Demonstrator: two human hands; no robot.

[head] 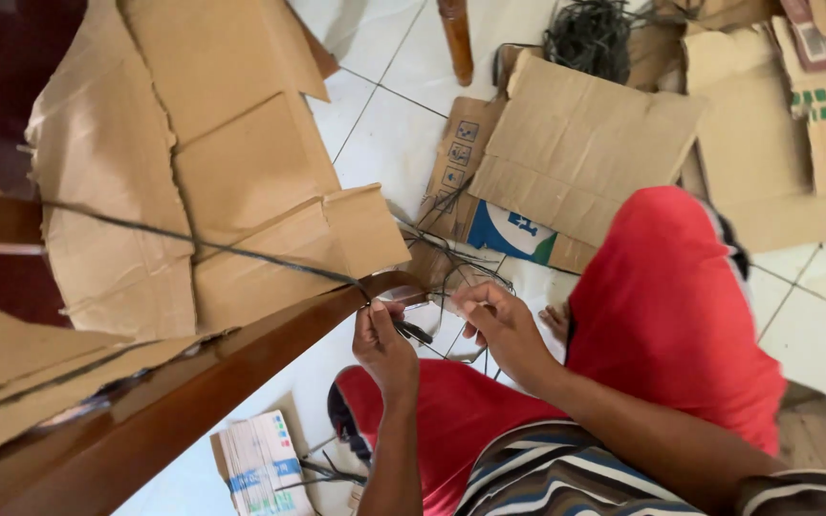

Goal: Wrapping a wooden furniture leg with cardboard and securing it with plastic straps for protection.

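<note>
- Filling the left half of the view, big torn sheets of brown cardboard (193,162) lie over a dark wooden rail (193,382) that runs diagonally from lower left up to the middle.
- Red shorts (666,306) cover the person's bent knees above a white tiled floor (384,134).
- More flattened boxes (585,143) are spread on the floor beyond the knees, with a heap of dark strips (590,33) near the top edge.
- Left hand (382,342) is clenched, pinching a thin black strap (241,253) at the rail's tip; the strap stretches taut leftward across the cardboard.
- Right hand (494,320) sits just beside it, fingers curled around the strap's loose end.
- Small printed stack (260,463) lies by the left foot.
</note>
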